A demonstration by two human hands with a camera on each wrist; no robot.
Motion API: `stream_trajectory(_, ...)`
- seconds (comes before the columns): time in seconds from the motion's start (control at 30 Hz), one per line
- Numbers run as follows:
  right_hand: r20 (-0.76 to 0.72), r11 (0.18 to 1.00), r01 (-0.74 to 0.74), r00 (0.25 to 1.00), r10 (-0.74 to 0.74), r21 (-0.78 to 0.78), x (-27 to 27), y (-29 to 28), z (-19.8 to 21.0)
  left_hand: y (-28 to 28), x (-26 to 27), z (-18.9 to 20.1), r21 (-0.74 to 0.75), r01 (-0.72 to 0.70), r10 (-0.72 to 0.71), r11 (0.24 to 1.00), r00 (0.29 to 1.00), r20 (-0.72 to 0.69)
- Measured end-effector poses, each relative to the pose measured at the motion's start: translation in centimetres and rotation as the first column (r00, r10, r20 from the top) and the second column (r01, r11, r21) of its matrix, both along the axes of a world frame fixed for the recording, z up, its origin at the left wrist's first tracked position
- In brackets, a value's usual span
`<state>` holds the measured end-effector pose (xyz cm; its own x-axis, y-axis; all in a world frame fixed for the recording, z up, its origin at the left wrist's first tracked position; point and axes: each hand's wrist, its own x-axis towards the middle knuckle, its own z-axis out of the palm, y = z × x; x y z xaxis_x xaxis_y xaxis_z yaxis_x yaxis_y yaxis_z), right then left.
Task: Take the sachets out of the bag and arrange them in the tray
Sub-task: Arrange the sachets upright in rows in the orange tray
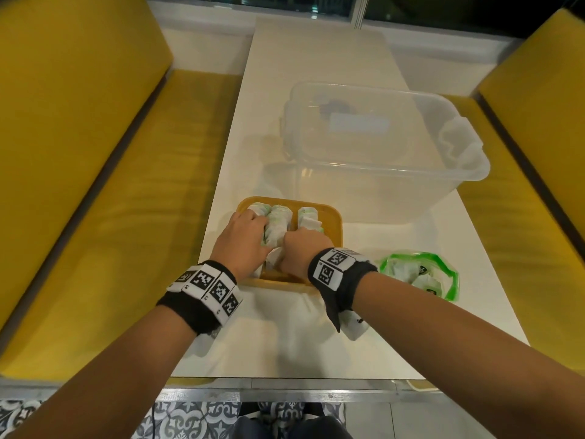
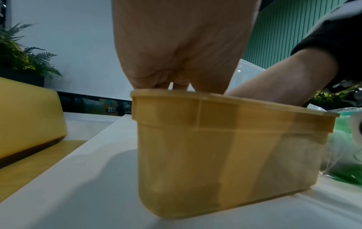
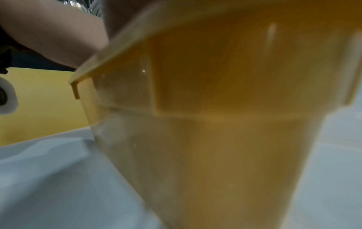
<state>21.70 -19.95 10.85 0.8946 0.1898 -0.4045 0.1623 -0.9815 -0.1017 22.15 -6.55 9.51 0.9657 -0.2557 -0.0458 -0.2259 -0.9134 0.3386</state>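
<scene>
A yellow tray (image 1: pixel 336 226) stands near the front of the white table (image 1: pixel 285 337), with white-and-green sachets (image 1: pixel 279 218) standing in rows inside it. Both hands reach down into the tray. My left hand (image 1: pixel 264 231) curls its fingers round sachets on the left side. My right hand (image 1: pixel 299 237) is bunched over sachets at the near middle, its fingertips hidden. In the left wrist view the left hand (image 2: pixel 176 83) dips behind the rim of the tray (image 2: pixel 225 139). The right wrist view is filled by the wall of the tray (image 3: pixel 225 108). The green-rimmed bag (image 1: pixel 421 274) lies to the right, still holding sachets.
A large clear plastic box (image 1: pixel 383 172) stands behind the tray, on the table's right half. Yellow benches (image 1: pixel 95 185) run along both sides of the table. The bag (image 2: pixel 344 162) lies right beside the tray's right wall.
</scene>
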Motion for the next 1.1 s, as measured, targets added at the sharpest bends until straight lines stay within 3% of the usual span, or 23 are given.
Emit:
stream_trajectory(0.2, -0.008, 0.999, 0.02, 1.0, -0.019, 0.04, -0.1, -0.5, 0.7, -0.6, 0.1, -0.2, 0.055, -0.046, 0.046, 0.997, 0.999, -0.002)
stream_trajectory(0.37, -0.005, 0.998, 0.024, 1.0, -0.024, 0.058, -0.5, -0.8, 0.6, -0.8, 0.1, -0.3, 0.067, 0.007, -0.007, 0.998, 1.0, -0.01)
stream_trajectory(0.63, -0.051, 0.987, 0.12, 0.992, -0.115, 0.11, 0.0, -1.0, 0.6, -1.1, 0.4, -0.6, 0.212, -0.04, 0.005, 0.976, 0.986, 0.164)
stream_trajectory(0.9, -0.089, 0.968, 0.175, 0.983, -0.162, 0.18, 1.3, -0.8, 0.4, -0.9, 0.2, -1.1, 0.25, 0.001, -0.034, 0.968, 0.991, 0.13)
stream_trajectory(1.1, -0.091, 0.964, 0.189, 0.98, -0.175, 0.185, 1.3, -1.1, 0.5, 0.0, -0.2, -0.1, 0.212, -0.014, -0.04, 0.977, 0.968, 0.246)
